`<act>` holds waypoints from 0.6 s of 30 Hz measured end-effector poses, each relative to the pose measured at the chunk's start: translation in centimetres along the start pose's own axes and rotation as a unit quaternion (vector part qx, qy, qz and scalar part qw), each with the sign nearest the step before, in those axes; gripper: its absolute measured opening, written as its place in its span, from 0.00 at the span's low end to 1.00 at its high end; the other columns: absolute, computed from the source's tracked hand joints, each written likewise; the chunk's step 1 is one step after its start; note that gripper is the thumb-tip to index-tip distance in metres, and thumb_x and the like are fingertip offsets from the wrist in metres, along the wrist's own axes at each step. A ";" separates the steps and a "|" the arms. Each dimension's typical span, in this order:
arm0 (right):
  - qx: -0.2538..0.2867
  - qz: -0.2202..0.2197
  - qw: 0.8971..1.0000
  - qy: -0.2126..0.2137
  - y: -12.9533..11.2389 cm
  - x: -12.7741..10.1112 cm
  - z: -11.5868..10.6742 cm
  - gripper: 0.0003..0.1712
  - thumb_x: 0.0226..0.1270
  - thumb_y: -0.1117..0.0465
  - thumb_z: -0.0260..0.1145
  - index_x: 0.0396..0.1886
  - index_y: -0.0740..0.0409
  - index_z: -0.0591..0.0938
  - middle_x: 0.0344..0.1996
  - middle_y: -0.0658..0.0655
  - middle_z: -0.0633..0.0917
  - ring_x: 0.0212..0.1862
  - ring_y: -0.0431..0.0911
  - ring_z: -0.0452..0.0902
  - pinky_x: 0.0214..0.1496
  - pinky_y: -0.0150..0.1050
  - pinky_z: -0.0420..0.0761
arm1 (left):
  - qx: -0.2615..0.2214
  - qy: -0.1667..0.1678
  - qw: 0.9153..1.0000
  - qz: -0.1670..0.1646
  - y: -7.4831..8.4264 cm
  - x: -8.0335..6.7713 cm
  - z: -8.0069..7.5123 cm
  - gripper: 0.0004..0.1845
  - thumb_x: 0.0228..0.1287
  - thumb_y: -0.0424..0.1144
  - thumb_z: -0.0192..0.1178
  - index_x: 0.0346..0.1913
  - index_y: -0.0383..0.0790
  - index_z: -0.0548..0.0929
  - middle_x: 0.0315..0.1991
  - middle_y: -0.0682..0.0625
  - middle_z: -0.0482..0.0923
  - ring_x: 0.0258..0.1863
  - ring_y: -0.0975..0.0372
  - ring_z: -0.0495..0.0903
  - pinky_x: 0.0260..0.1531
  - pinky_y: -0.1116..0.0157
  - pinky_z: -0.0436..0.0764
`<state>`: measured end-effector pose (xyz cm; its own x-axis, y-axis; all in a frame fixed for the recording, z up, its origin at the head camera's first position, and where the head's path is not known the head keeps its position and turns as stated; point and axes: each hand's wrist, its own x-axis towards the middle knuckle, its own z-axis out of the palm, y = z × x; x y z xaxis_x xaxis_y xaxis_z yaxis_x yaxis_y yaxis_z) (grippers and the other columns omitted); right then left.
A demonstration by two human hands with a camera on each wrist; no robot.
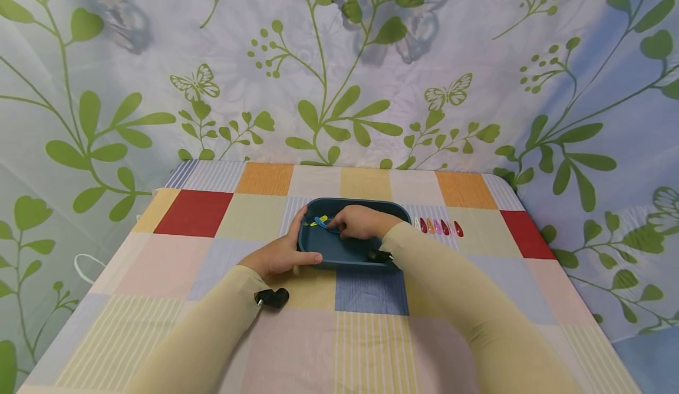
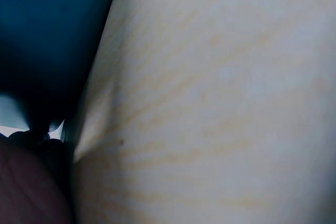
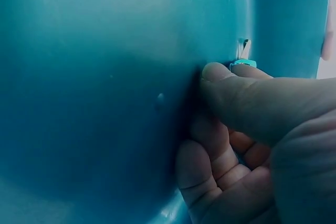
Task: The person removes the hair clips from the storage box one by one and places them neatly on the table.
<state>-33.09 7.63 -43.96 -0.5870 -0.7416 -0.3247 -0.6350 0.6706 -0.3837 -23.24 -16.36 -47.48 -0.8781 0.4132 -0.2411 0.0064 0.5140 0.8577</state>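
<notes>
A dark blue-green tray (image 1: 320, 252) lies on the table. At its left end my left hand (image 1: 280, 255) holds the corner, the thumb along the front rim and the fingers up the left side. My right hand (image 1: 363, 222) reaches into the tray, thumb and index finger together at a blue hair clip (image 1: 320, 223). The other fingers are curled in. In the right wrist view a bit of the clip (image 3: 244, 63) shows beyond the index finger; the rest is hidden. A yellow hair clip (image 1: 323, 218) lies just behind the blue one.
Several hair clips in red, orange and pink stand in a row right of the tray, a dark red clip (image 1: 458, 229) at the end. A patchwork cloth (image 1: 265, 341) covers the table. Behind hangs a leaf-patterned curtain (image 1: 233, 46). A white cord (image 1: 82, 267) loops at the left edge.
</notes>
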 end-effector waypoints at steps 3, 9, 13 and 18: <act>-0.002 -0.002 1.000 0.001 -0.1 -0.1 -0.1 0.24 0.75 0.64 0.69 0.68 0.53 0.83 0.25 0.46 0.77 0.29 0.38 0.71 0.41 0.32 0.72 | 0.001 0.000 1.000 0.000 0.0 0.0 0.0 0.68 0.63 0.62 0.72 0.83 0.67 0.23 0.84 0.34 0.48 0.72 0.40 0.68 0.76 0.38 0.61; -0.002 0.000 1.000 0.010 -0.1 -0.1 0.0 0.21 0.78 0.63 0.66 0.67 0.52 0.85 0.34 0.49 0.87 0.35 0.39 0.77 0.46 0.34 0.77 | 0.003 -0.001 1.000 -0.002 0.1 -0.1 0.0 0.68 0.62 0.63 0.72 0.83 0.67 0.23 0.84 0.34 0.47 0.72 0.40 0.69 0.76 0.38 0.62; -0.006 0.000 0.999 0.032 0.0 0.0 0.1 0.18 0.80 0.61 0.63 0.65 0.50 0.86 0.55 0.51 0.90 0.53 0.41 0.84 0.61 0.40 0.82 | 0.004 -0.002 1.000 -0.003 0.1 -0.1 0.0 0.69 0.62 0.63 0.72 0.83 0.67 0.23 0.84 0.34 0.48 0.72 0.40 0.69 0.76 0.39 0.62; 0.001 -0.001 0.998 0.062 0.1 0.0 0.0 0.16 0.82 0.59 0.62 0.60 0.51 0.89 0.59 0.51 0.89 0.63 0.46 0.83 0.69 0.45 0.79 | 0.002 -0.003 1.000 0.002 0.1 -0.1 0.0 0.69 0.63 0.62 0.72 0.83 0.66 0.23 0.84 0.33 0.49 0.71 0.41 0.70 0.76 0.39 0.62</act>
<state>-33.16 7.72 -44.05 -0.6430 -0.7355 -0.2138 -0.6361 0.6682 -0.3859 -23.15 -16.40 -47.36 -0.8754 0.4198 -0.2397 0.0125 0.5153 0.8569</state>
